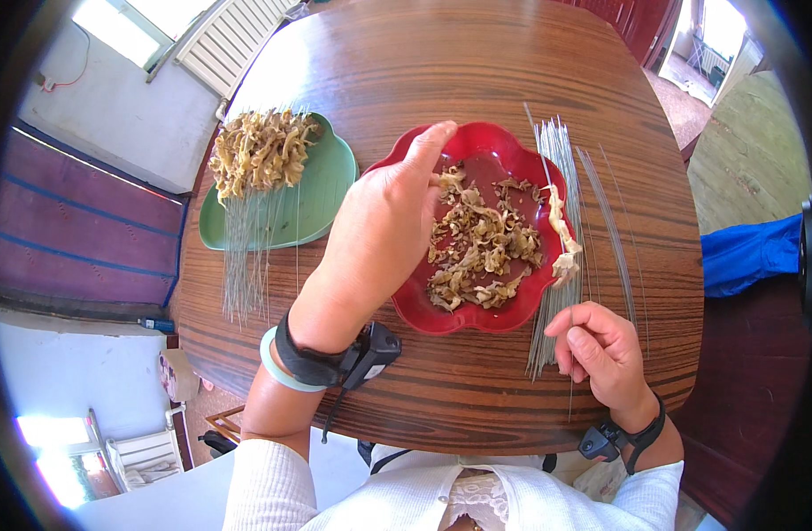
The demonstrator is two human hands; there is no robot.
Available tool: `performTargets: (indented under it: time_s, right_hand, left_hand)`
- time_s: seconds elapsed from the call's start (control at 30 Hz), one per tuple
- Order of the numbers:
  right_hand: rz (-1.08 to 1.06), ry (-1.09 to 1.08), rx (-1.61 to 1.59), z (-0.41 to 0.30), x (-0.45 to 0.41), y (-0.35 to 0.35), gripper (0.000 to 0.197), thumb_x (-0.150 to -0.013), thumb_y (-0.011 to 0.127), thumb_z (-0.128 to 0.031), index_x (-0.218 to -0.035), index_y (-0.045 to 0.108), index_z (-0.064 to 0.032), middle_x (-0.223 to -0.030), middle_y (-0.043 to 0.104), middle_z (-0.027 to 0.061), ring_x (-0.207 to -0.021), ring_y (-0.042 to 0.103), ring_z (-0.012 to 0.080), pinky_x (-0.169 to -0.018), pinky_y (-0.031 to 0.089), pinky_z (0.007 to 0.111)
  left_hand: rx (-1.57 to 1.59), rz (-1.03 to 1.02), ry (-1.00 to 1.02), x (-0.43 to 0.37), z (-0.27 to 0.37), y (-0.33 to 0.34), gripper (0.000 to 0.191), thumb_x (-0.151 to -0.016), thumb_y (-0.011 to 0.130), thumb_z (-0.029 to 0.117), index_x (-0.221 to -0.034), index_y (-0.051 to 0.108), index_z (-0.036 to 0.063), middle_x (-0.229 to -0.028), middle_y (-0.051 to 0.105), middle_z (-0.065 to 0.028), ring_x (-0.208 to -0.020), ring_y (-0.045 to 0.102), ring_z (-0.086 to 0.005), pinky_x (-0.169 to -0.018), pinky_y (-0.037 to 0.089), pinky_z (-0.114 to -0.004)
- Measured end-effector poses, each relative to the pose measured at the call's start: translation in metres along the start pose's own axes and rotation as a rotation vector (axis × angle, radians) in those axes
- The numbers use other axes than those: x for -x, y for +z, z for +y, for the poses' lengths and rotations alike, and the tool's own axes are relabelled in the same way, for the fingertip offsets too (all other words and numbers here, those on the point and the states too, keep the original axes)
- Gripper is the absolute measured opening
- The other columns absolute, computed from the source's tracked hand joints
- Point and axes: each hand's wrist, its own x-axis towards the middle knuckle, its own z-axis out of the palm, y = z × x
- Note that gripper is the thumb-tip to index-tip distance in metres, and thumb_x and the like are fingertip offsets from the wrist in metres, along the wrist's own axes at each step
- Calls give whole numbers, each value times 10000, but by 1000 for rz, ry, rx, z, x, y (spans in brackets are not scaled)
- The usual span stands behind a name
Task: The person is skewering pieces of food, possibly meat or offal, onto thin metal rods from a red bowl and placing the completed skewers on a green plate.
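My left hand [389,219] reaches over the left side of a red scalloped plastic tray [462,322]; its fingertips are hidden behind the hand. Loose dried brown pieces, possibly mushroom [489,232], lie in that tray. Between thumb and fingers, my right hand [595,342] pinches a thin metal skewer [571,398], which runs up past the tray's right rim. Pale pieces [560,232] are threaded on its upper part. A bundle of thin skewers [548,332] lies under and beside it. Loaded skewers [263,156] rest on a green tray [323,192] at left, bare ends over the table.
Several loose skewers [608,232] lie on the wooden table [445,60] right of the bundle. A white radiator [230,40] stands beyond the table's far left corner. Blue cloth [751,255] is beside the right edge. Dark camera units are strapped to both wrists.
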Motion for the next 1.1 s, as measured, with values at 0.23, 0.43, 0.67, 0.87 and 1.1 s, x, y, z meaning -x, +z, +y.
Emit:
performTargets:
  time_s: [0.23, 0.43, 0.67, 0.87, 1.1]
  right_hand:
    - [-101, 100, 39, -4, 0, 3, 183, -890, 444, -121, -960, 553, 9, -593, 505, -2, -516, 435, 26, -470, 343, 167]
    - [-137, 124, 72, -5, 0, 5, 166, -877, 453, -96, -946, 554, 15, -589, 509, 5, -526, 461, 48, -500, 378, 182]
    - [-183, 155, 112, -5, -1, 8, 165, -872, 450, -89, -928, 550, 29, -584, 515, 11, -532, 477, 54, -510, 393, 190]
    - [-178, 153, 114, -4, -2, 7, 163, -866, 450, -84, -923, 552, 29, -567, 510, 10, -518, 479, 56, -498, 394, 191]
    - [-170, 161, 137, -7, -2, 7, 158, -861, 453, -77, -906, 560, 31, -563, 508, 11, -514, 476, 54, -489, 389, 192]
  left_hand:
    - [1456, -151, -322, -6, -21, -3, 231, -926, 376, 112, -1096, 470, -14, -1061, 568, -201, -922, 601, -225, -791, 499, -268]
    - [1666, -76, -365, -8, -16, 4, 332, -919, 343, 76, -1236, 351, -22, -1220, 443, -239, -1115, 481, -280, -948, 409, -349]
    - [1679, 46, -279, -7, -15, 13, 351, -884, 410, 14, -1229, 345, 2, -1182, 483, -205, -1093, 498, -260, -907, 426, -307]
    - [1684, 12, -280, -7, -10, 9, 365, -909, 369, 46, -1264, 313, -17, -1214, 443, -244, -1132, 466, -301, -964, 399, -348]
    - [1615, 15, -259, -8, -10, 9, 343, -922, 358, 73, -1255, 333, -7, -1196, 460, -239, -1120, 480, -287, -948, 417, -343]
